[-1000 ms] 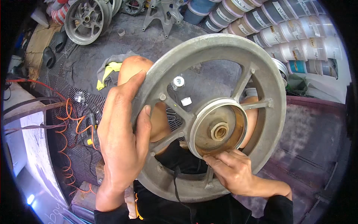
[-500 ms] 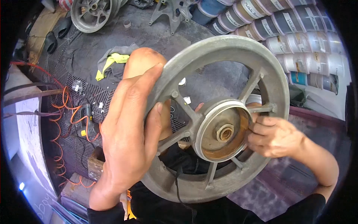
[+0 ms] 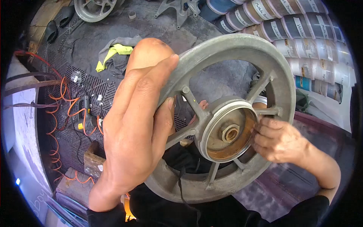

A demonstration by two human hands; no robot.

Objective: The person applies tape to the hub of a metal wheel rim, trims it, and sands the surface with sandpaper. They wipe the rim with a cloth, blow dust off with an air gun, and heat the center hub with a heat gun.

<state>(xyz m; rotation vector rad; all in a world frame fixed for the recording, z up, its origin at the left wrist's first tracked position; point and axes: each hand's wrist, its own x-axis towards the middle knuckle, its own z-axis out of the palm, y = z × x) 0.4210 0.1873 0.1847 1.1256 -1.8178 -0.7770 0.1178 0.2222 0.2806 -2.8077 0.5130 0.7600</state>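
A bare grey metal wheel (image 3: 172, 189) with several spokes is held tilted in front of my body. Its round hub (image 3: 227, 130) has a brown, rusty-looking inner wall and a splined nut-like centre (image 3: 230, 133). My left hand (image 3: 138, 132) is closed around the left side of the rim, thumb on the near face and fingers along the outside. At the right edge of the hub, my right hand (image 3: 278, 138) has its fingers curled and pressed in against the metal. Whatever its fingertips may pinch is hidden.
A grey-and-yellow cloth (image 3: 117, 53) lies on the floor beyond my knee. An orange coiled hose (image 3: 55, 125) and a power tool (image 3: 84, 113) are at left. Labelled tubs (image 3: 298, 26) are stacked at upper right. Another wheel (image 3: 96, 11) and a metal bracket (image 3: 179, 13) lie at the back.
The wheel is turned slightly and its left rim has shifted right, with my left hand moving along. My right hand stays at the hub's edge. The whole view has shifted a little.
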